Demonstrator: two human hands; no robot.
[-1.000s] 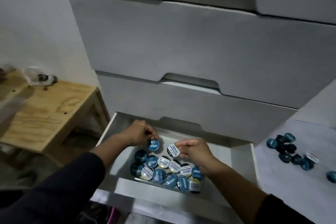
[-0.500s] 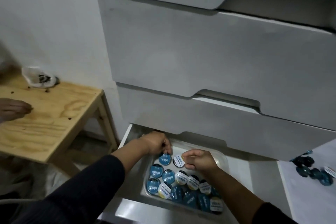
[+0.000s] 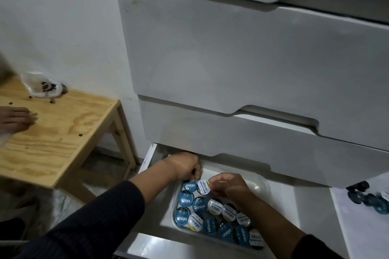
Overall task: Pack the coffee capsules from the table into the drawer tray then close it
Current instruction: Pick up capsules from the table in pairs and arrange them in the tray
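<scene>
Over the tray (image 3: 175,197) in the open drawer (image 3: 311,206), the left hand (image 3: 185,166) pinches a blue capsule (image 3: 188,185) in its grip, and the right hand (image 3: 229,185) pinches a white capsule (image 3: 202,186).

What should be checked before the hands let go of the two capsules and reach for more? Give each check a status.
1. Left hand pinches blue-lidded capsule over the tray: ok.
2. Right hand pinches white-lidded capsule: ok.
3. Both capsules seated flat: cannot tell.
4. Free space at tray's far right end: ok.
5. Capsules on the table all packed: not ok.
6. Drawer open enough: ok.
</scene>
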